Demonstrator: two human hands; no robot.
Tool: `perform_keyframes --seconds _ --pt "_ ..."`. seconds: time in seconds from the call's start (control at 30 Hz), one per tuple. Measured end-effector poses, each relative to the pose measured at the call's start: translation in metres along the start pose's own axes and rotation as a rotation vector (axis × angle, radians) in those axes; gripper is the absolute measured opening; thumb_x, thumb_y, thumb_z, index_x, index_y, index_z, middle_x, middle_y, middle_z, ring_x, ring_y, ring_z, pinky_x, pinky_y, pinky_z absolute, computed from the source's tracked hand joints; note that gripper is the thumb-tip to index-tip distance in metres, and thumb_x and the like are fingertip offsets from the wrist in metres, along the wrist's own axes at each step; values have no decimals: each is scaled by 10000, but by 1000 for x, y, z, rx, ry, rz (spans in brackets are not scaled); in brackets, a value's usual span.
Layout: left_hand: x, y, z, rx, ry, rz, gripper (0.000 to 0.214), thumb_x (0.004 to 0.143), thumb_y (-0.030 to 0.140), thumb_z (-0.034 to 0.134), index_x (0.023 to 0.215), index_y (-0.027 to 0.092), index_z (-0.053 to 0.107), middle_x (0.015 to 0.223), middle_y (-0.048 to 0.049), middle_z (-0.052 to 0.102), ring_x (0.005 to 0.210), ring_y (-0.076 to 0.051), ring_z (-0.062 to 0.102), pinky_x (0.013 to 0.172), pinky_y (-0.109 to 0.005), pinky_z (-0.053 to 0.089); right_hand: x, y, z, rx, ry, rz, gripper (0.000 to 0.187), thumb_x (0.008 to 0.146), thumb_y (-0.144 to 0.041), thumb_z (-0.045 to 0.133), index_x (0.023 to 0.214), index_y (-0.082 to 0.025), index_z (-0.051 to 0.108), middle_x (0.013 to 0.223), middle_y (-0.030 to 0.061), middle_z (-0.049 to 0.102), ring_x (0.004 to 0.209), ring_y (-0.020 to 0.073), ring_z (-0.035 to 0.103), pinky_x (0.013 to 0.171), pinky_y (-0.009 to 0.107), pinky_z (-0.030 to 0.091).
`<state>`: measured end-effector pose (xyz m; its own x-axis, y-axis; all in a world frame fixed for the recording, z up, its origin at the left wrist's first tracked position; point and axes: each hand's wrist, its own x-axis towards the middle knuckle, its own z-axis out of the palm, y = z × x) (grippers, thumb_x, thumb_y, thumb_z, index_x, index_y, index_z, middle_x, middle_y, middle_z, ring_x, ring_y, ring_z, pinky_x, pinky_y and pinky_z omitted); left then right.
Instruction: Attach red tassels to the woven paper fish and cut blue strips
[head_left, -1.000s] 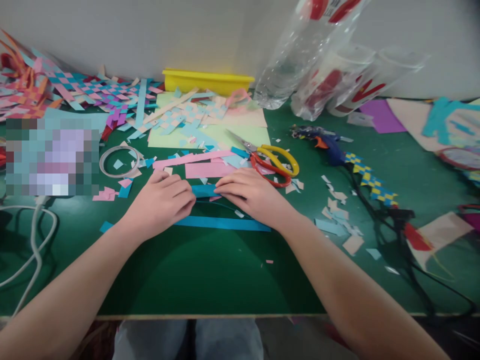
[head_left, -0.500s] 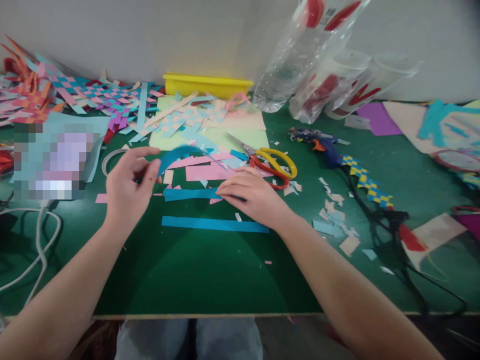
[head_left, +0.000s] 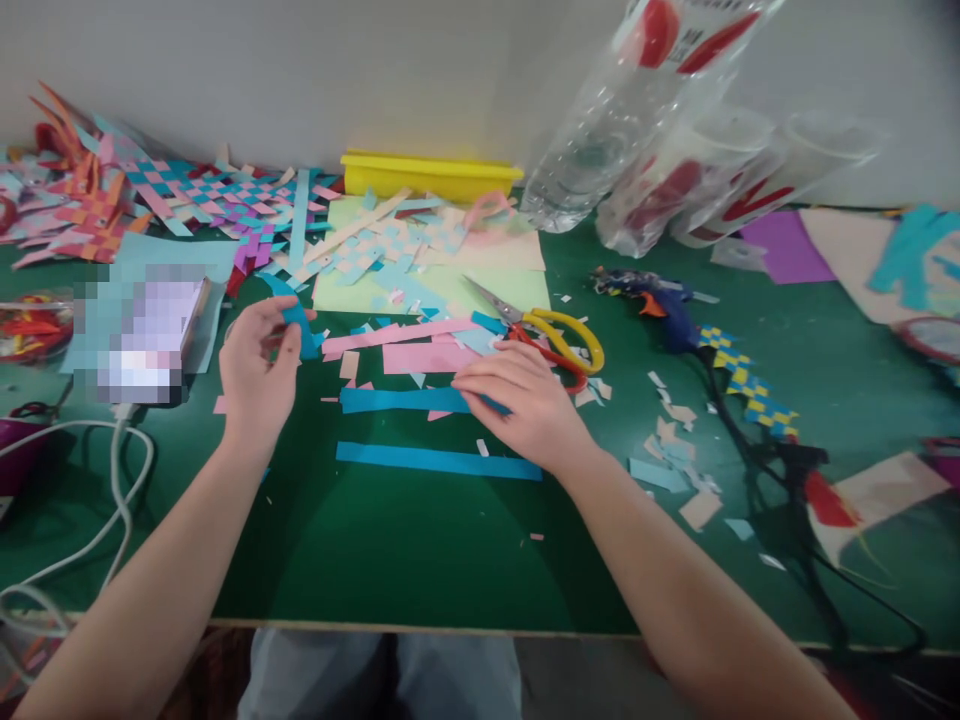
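Observation:
My left hand [head_left: 259,365] is closed on a blue paper strip [head_left: 301,325], which curls up between the fingertips and bends back behind the hand. Across the table, my right hand [head_left: 529,400] has its thumb and fingers closed around the right end of another blue strip [head_left: 401,401], which lies flat and looks like overlapping layers. Nearer to me, a separate blue strip [head_left: 439,461] lies flat and apart from both hands. Just behind my right hand are scissors [head_left: 551,335] with yellow and red handles, their blades pointing away to the left.
Pink strips [head_left: 427,357] and paper scraps lie behind the blue strips. Woven paper pieces [head_left: 217,190] fill the back left, before a yellow tray [head_left: 431,178]. A phone [head_left: 150,340] with a white cable is left; a glue gun [head_left: 667,315] and bagged cups [head_left: 720,170] are right.
My left hand has drawn its blue strip leftward, and the strip's free end has swung from the right of the hand to behind it. My right hand stays by the flat strip. The view has shifted slightly.

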<state>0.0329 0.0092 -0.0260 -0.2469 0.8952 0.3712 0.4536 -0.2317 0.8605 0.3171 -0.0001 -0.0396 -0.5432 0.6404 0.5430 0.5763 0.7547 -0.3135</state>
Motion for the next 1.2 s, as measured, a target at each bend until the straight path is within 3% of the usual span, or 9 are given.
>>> perform_keyframes --seconds 0.23,0.43,0.63,0.7,0.77,0.83,0.9,1.07,1.2 --pt "13 7 -10 -3 -7 -23 204 844 303 650 1034 232 628 891 -7 719 835 -168 668 690 -312 523 0 2 1 28 -18 44 181 873 -145 541 933 -247 678 938 34 731 893 196 667 965 482 462" --pt "58 12 -17 36 39 111 186 806 271 700 970 186 679 814 42 690 799 -144 670 740 -346 532 2 2 1 47 -22 44 184 872 -150 538 937 -241 685 932 47 732 881 204 665 922 473 486" --pt "117 7 -5 103 73 230 126 792 263 689 914 296 683 801 27 702 804 -186 686 755 -394 542 2 2 1 35 -23 13 157 870 -142 547 941 -203 672 945 67 724 900 211 636 851 419 511" --pt "132 -1 4 92 98 206 218 786 231 683 995 285 657 773 21 691 779 -193 686 765 -402 545 1 2 1 24 -18 11 155 868 -138 549 947 -200 666 949 67 722 902 212 626 851 416 511" --pt "137 -8 13 136 94 211 347 784 174 665 1119 240 603 943 1 695 923 -196 674 849 -400 529 1 3 1 0 -19 4 157 872 -142 544 952 -211 660 955 58 720 899 210 622 862 419 508" --pt "128 -8 21 193 52 254 583 723 92 694 1263 203 503 1272 -21 585 1203 -215 543 995 -412 453 0 4 0 -32 -20 -10 157 877 -146 539 954 -217 657 959 53 720 896 209 626 863 417 508" --pt "102 1 26 225 -20 294 655 696 89 726 1294 207 487 1395 -26 482 1329 -235 399 1099 -435 342 1 4 0 -59 -26 -25 152 880 -145 539 959 -206 654 962 59 722 896 208 636 871 415 506" --pt "13 41 24 521 -443 454 221 857 241 611 1079 241 613 1217 -50 615 1217 -286 495 1057 -553 326 1 1 -1 -62 -67 -53 133 894 -216 562 1000 -207 642 976 46 731 922 200 660 980 447 455" --pt "-18 37 15 716 -569 606 206 929 308 513 1066 192 614 1212 -93 624 1187 -279 523 1087 -546 293 -1 1 0 -44 -72 -56 203 875 -326 618 1023 -189 639 993 59 732 955 212 659 978 442 457"
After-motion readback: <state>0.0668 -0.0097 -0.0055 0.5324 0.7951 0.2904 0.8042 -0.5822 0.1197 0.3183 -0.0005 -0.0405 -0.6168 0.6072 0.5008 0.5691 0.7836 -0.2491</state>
